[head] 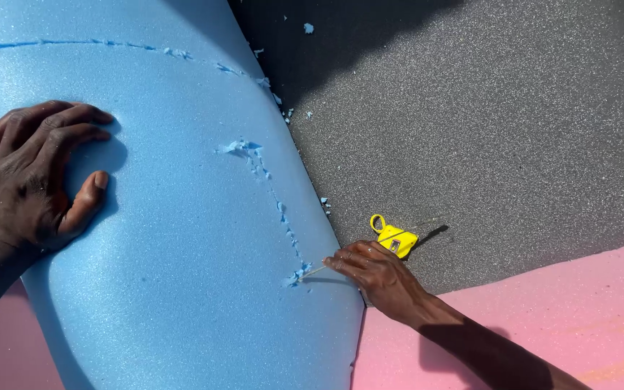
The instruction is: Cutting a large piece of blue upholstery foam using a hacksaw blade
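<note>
Blue foam sheet (175, 238) fills the view from 8 to 12 o'clock, bowed upward, fine-grained and glittery. A ragged cut line runs down it from 12 toward 5 o'clock, edged with torn blue crumbs (243, 148). We see the right hand (377, 274) at 5 o'clock, clenched around a yellow utility knife (395, 237), its thin blade (312, 271) touching the foam at the cut's lower end. Left hand (34, 173) at 9 o'clock, fingers spread, pressing flat into the foam and denting it; it grasps nothing. Grey foam slab (485, 123) lies beneath at 1 to 3 o'clock, coarser, flecked with blue scraps. Pink foam (543, 318) at 4 o'clock, smooth-surfaced. No containers here.
</note>
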